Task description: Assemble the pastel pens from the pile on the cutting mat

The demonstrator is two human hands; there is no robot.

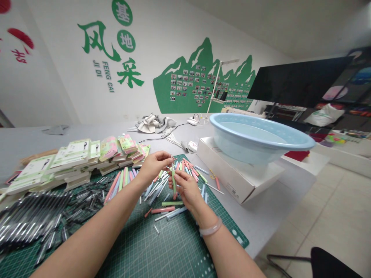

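My right hand [187, 189], with a pale bracelet at its wrist, is closed round a slim green pen barrel [174, 183] held nearly upright. At the top of that barrel, my left hand [156, 165] pinches something small and thin that I cannot make out. Beneath my hands, on the green cutting mat [150, 247], lie loose pink, green and blue pen barrels, among them a pink barrel [162, 210] and a green one [173, 203]. Thin white tubes [159, 188] are scattered just beyond. A short white piece [156, 229] lies nearer to me.
Black-and-clear pens [31, 216] lie in rows on the left, with stacked boxes [72, 154] behind. A light blue basin [246, 148] stands on a white box [232, 177] at the right. Crumpled cloth [153, 123] lies at the back. A black chair [333, 262] is at lower right.
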